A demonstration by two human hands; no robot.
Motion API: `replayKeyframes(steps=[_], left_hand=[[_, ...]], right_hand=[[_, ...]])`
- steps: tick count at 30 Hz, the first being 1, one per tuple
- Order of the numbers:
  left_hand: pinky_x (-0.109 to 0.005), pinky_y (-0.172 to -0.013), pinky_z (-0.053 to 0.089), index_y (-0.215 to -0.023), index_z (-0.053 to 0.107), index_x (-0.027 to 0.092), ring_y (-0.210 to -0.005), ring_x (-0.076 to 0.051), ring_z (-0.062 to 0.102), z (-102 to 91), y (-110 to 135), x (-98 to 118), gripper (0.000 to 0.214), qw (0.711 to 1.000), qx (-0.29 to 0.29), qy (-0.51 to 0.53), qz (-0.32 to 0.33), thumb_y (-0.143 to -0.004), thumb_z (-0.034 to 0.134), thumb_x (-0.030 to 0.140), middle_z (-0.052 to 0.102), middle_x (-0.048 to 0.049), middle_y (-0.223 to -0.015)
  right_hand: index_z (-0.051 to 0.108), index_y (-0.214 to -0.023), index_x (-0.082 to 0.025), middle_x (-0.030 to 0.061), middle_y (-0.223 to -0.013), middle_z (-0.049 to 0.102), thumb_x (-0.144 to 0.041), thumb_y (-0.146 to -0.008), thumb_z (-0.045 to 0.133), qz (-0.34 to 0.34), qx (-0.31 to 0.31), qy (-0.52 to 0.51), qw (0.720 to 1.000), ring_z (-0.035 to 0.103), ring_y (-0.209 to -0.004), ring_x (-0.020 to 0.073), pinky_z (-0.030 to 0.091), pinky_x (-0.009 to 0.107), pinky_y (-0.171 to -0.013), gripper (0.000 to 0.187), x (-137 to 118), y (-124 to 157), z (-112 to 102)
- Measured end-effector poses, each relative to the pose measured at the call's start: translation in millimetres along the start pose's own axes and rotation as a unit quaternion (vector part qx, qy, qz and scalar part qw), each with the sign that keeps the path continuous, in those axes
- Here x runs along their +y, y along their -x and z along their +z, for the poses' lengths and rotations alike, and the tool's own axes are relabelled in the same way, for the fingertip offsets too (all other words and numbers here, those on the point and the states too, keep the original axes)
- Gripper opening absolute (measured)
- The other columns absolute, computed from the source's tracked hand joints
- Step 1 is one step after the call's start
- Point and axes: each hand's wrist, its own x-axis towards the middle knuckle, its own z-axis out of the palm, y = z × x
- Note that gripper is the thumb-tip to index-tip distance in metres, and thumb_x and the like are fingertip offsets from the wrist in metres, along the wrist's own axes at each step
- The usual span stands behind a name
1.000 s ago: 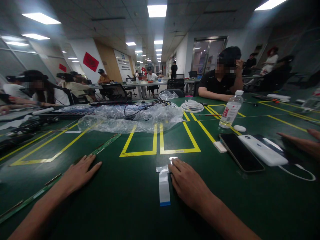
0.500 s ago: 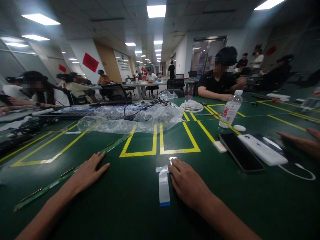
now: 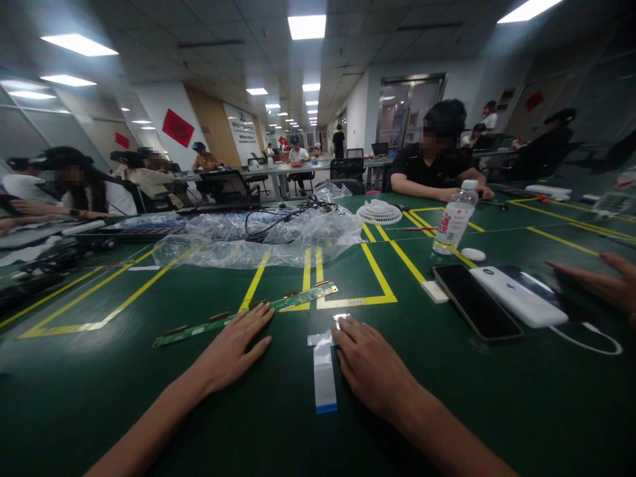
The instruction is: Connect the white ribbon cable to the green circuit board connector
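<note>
My left hand (image 3: 232,350) lies flat on the green table (image 3: 149,397), fingers stretched out, its fingertips touching a long narrow green circuit strip (image 3: 209,324). The strip runs left to right across a yellow taped line. My right hand (image 3: 370,363) rests palm down with fingers spread beside a white flat ribbon cable (image 3: 323,374) that has a blue end near me. Its fingertips lie next to the cable's far end.
A black phone (image 3: 472,302), a white power bank (image 3: 517,295) and a water bottle (image 3: 453,219) sit to the right, where another person's hand (image 3: 596,283) rests. Crumpled clear plastic (image 3: 258,235) with black cables and a small white fan (image 3: 379,212) lie farther back. People sit around.
My left hand has slid the green circuit strip rightward across the table, to just left of the ribbon cable. My right hand has stayed in place.
</note>
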Motion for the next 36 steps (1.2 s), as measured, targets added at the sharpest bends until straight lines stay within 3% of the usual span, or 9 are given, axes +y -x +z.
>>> replayKeyframes(steps=[7, 13, 36], left_hand=[[-0.049, -0.121, 0.019, -0.156, 0.027, 0.025, -0.15, -0.024, 0.02, 5.7, -29.8, 64.2, 0.059, 0.997, -0.006, 0.022, 0.075, -0.103, 0.033, 0.051, 0.024, -0.0042, -0.162], [-0.046, -0.122, 0.018, -0.155, 0.03, 0.022, -0.15, -0.021, 0.021, 9.8, -45.1, 93.0, 0.054, 0.994, -0.002, 0.028, 0.108, -0.104, 0.031, 0.041, 0.026, -0.0053, -0.161], [-0.047, -0.123, 0.013, -0.156, 0.026, 0.024, -0.151, -0.022, 0.016, 2.9, -44.8, 90.3, 0.059, 0.991, -0.027, 0.065, 0.116, -0.101, 0.041, 0.04, 0.022, -0.0035, -0.163]], right_hand=[[0.047, -0.145, -0.008, 0.0185, -0.151, 0.043, -0.022, -0.097, 0.041, 0.009, 0.0, 0.015, 1.0, 0.038, -0.14, 0.0308, 0.031, 0.049, -0.115, 0.05, -2.7, -1.1, 4.0], [0.048, -0.145, -0.007, 0.0191, -0.15, 0.045, -0.022, -0.097, 0.04, 0.014, 0.015, 0.015, 1.0, 0.038, -0.14, 0.0302, 0.029, 0.048, -0.116, 0.051, -2.8, 0.5, 10.3], [0.057, -0.133, -0.01, 0.0172, -0.146, 0.05, -0.024, -0.097, 0.042, -0.005, -0.001, -0.029, 1.0, 0.043, -0.137, 0.0276, 0.027, 0.046, -0.118, 0.042, 8.1, -1.0, -0.9]])
